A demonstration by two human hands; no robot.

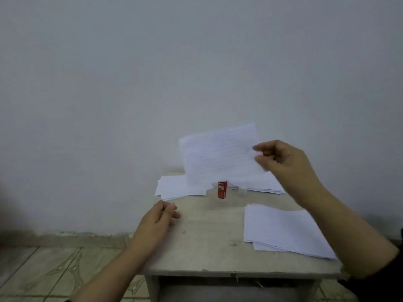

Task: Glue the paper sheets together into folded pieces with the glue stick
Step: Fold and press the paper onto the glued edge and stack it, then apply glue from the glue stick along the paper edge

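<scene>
Loosely curled and holding nothing, the left hand (160,216) hovered over the counter (202,253); the right hand (281,160) pinched a lined sheet (218,155) aloft. Beneath that sheet the glue stick (222,189) stood untouched, paper stacks (281,227) apparently awaiting gluing.

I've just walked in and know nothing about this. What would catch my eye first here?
Most striking is the lined paper sheet held up in the air above the small table, pinched at its right edge by the person's right hand. Just below it, a red glue stick stands upright near the table's far edge, between stacks of white paper. The left hand hovers low at the table's left side, holding nothing.
</scene>
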